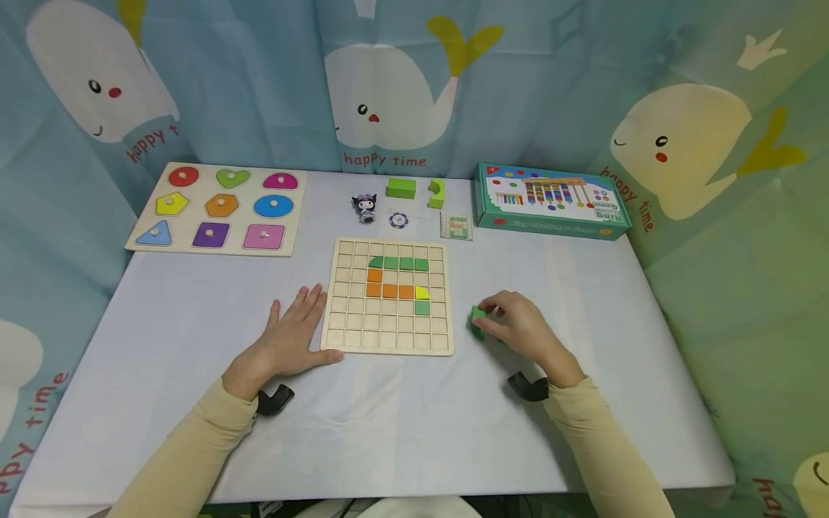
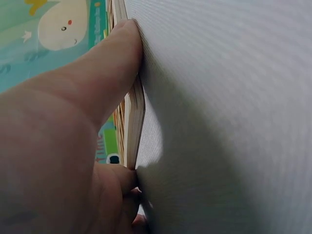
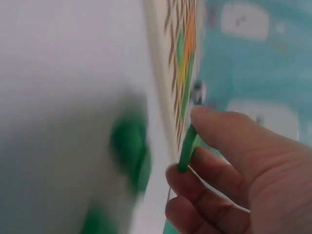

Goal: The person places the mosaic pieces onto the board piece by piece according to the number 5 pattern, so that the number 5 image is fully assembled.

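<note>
A square wooden grid board (image 1: 352, 324) lies flat on the white table. Set in its cells are green tiles (image 1: 406, 263), one with a rounded corner, orange tiles (image 1: 390, 291), a yellow tile (image 1: 422, 293) and a lone green tile (image 1: 422, 308) below it. My left hand (image 1: 288, 342) rests at the board's lower left corner, fingers extended along the left side and thumb (image 2: 127, 46) against the near edge. Right of the board, my right hand (image 1: 521, 327) pinches a thin green tile (image 3: 186, 150) between thumb and fingers. Blurred green pieces (image 3: 130, 141) show below that hand in the right wrist view.
Behind the board are a pattern card (image 1: 456, 226), a round chip (image 1: 398, 220), a small figurine (image 1: 365, 207) and two light-green blocks (image 1: 401, 188). A knobbed shape puzzle (image 1: 249, 240) lies back left; a green game box (image 1: 550, 225) stands back right. Printed curtains (image 1: 550, 86) surround the table.
</note>
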Tool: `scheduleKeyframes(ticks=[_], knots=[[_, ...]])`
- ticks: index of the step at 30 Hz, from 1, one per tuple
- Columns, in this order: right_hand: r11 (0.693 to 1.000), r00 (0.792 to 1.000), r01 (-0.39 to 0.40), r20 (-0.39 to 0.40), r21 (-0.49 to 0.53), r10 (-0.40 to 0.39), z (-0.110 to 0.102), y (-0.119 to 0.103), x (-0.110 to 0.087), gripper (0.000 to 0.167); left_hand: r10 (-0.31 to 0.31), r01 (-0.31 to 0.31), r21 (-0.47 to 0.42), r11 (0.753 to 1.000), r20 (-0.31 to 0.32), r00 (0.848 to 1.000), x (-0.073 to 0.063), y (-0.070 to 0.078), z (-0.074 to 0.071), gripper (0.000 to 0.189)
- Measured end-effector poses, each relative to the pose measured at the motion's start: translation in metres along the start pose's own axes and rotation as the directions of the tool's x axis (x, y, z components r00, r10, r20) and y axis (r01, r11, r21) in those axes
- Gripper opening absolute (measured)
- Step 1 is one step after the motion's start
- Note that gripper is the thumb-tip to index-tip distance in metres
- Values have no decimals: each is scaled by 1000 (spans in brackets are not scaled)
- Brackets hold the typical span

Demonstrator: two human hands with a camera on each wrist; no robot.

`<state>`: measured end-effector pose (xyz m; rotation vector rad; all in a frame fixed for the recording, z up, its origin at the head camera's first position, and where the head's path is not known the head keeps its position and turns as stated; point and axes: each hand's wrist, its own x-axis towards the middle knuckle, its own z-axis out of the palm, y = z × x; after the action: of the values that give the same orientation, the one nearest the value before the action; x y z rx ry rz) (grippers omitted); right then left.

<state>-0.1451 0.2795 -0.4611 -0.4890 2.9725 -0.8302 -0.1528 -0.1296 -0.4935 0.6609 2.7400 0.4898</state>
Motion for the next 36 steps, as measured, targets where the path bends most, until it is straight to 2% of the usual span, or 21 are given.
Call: scheduleKeyframes(ticks=[6, 10, 14, 20, 29, 32, 36], knots=[[991, 990, 133, 52, -19, -132, 26, -33, 20, 23, 1, -1, -2, 1000, 2, 1000, 1, -1, 1, 111], [976, 976, 212, 67, -57, -208, 38, -44, 29, 22, -2, 2, -1, 1000, 8, 1000, 0, -1, 1, 111], [964, 966, 255, 67, -68, -251, 46, -50, 33, 21, 1, -1, -4, 1000, 2, 1000, 0, 0, 1, 111], [959, 961, 274, 64, -65, -270, 53, -53, 35, 22, 2, -2, -3, 1000, -2, 1000, 0, 0, 1, 110], [968, 971, 236, 58, -84, -232, 55, -51, 33, 25, 7, -7, -3, 1000, 4, 1000, 1, 1, 1, 111], [972, 973, 229, 49, -61, -226, 53, -50, 31, 28, 0, 0, -7, 1000, 11, 1000, 0, 1, 0, 112], [977, 977, 212, 3, -2, -212, 41, -41, 21, 23, 1, 0, -12, 1000, 12, 1000, 0, 1, 0, 112]])
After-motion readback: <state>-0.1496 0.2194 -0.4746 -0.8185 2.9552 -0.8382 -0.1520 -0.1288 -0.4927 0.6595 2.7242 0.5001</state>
